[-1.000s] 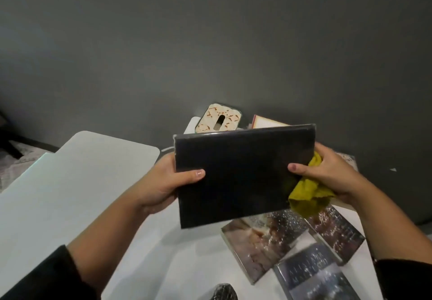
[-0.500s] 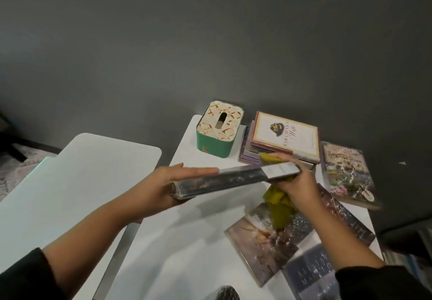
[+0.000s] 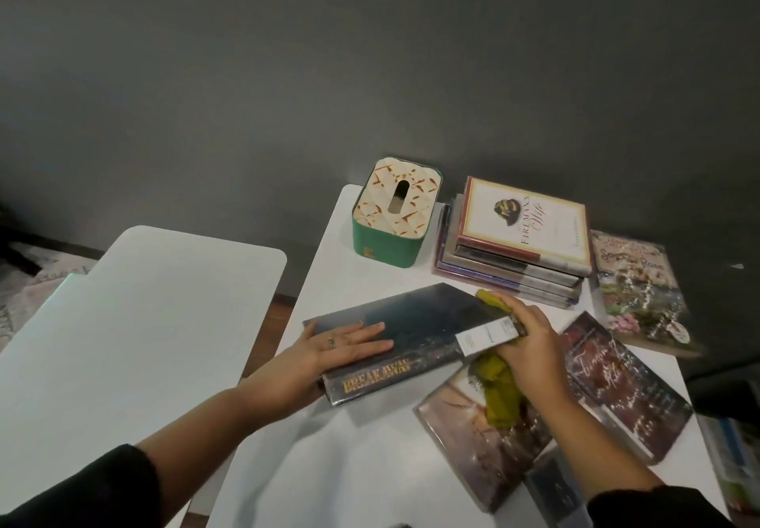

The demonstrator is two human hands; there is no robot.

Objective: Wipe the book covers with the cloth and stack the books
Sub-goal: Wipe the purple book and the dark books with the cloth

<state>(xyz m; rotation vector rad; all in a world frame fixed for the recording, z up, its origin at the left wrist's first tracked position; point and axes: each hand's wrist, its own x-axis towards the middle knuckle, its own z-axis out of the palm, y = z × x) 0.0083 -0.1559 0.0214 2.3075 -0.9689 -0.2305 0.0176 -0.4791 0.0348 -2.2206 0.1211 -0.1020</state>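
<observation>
A dark hardback book [image 3: 427, 322] with gold spine lettering lies nearly flat over the white table [image 3: 370, 445]. My left hand [image 3: 341, 346] rests on its cover with straight fingers. My right hand [image 3: 530, 346] grips the book's right end together with a yellow-green cloth [image 3: 499, 396], which hangs down below the hand. A stack of books [image 3: 518, 239] with a cream cover on top stands at the back of the table.
A green tissue box [image 3: 390, 215] stands left of the stack. Loose books lie flat around: a floral one [image 3: 641, 293] at the far right, a dark red one [image 3: 625, 387], a brownish one [image 3: 473, 445] under the cloth. A second white table [image 3: 123, 322] is at left.
The dark book went from upright in front of me to edge-on, then down flat near the table. My left hand now lies on top of its cover.
</observation>
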